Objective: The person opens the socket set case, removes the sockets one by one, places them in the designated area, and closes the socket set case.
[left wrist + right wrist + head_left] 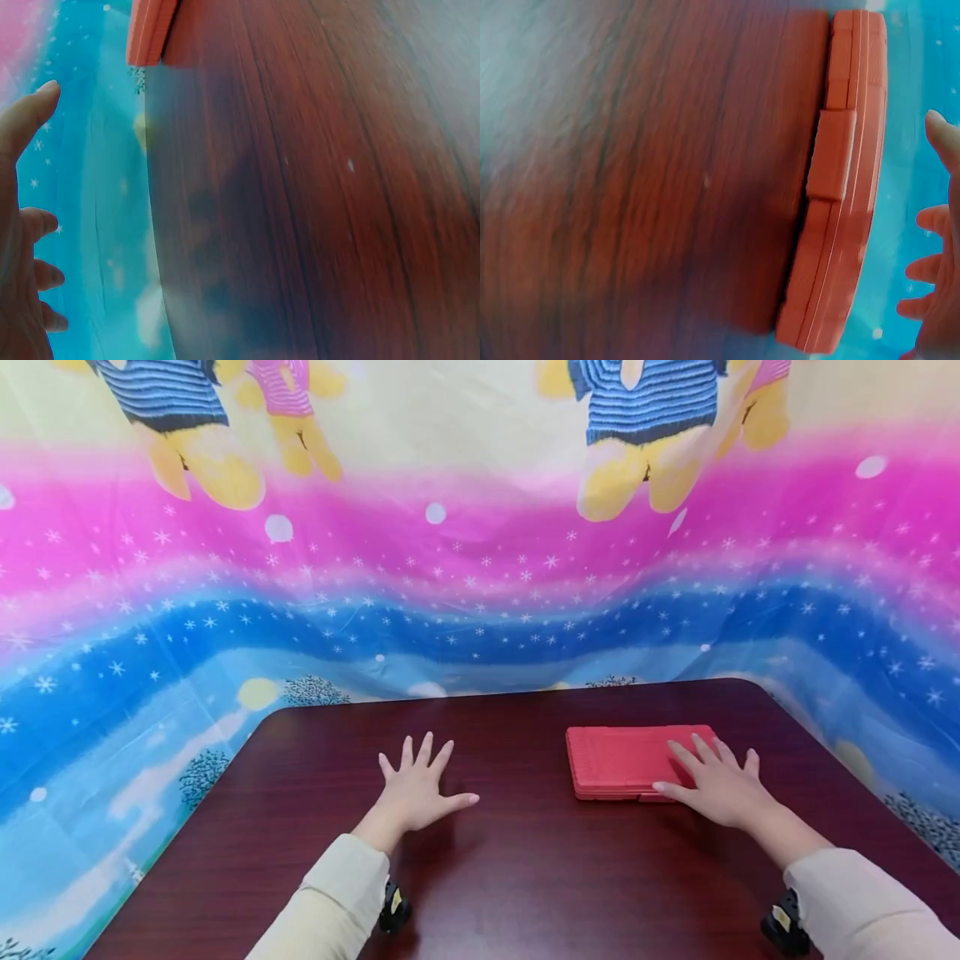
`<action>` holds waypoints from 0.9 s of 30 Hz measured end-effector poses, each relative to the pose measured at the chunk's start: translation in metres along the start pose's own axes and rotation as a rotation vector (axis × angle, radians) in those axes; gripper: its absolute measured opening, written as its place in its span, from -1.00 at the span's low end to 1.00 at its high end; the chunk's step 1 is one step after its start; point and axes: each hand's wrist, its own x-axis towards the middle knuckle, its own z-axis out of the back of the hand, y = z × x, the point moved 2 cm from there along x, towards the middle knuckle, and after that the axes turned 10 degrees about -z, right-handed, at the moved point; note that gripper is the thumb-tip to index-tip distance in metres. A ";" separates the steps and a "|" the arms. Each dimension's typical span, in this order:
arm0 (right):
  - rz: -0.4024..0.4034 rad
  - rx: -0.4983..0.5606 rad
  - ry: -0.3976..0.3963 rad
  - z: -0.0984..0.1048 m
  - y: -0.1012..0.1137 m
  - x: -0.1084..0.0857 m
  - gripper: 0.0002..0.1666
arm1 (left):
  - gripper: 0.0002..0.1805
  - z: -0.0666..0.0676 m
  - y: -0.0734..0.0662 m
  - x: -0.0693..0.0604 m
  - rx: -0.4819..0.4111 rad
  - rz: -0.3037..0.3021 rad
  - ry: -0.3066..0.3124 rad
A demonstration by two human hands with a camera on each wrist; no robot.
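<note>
A flat red plastic case point(622, 760) lies closed on the dark wooden table point(510, 877), right of centre. Its front side with a latch point(832, 154) faces the person, as the right wrist view shows. The right hand point(723, 785) is spread over the case's right end; in the right wrist view a gap shows between fingers and case. To the left, the left hand point(412, 789) hovers with fingers spread above the tabletop and holds nothing. A corner of the case point(150, 34) appears at the top of the left wrist view.
Behind and beside the table hangs a colourful curtain point(480, 552) with bears and snowflakes. The table's back edge runs just beyond the case. Black devices point(393, 906) sit at both wrists, below light sleeves point(330, 893).
</note>
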 end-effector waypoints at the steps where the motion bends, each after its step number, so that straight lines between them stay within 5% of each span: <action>1: -0.004 0.006 0.001 0.000 -0.003 -0.001 0.04 | -0.02 0.000 -0.002 0.001 0.003 -0.004 0.001; 27: -0.073 0.088 0.038 -0.004 -0.056 -0.006 0.01 | -0.07 -0.022 -0.062 0.045 -0.049 -0.137 0.053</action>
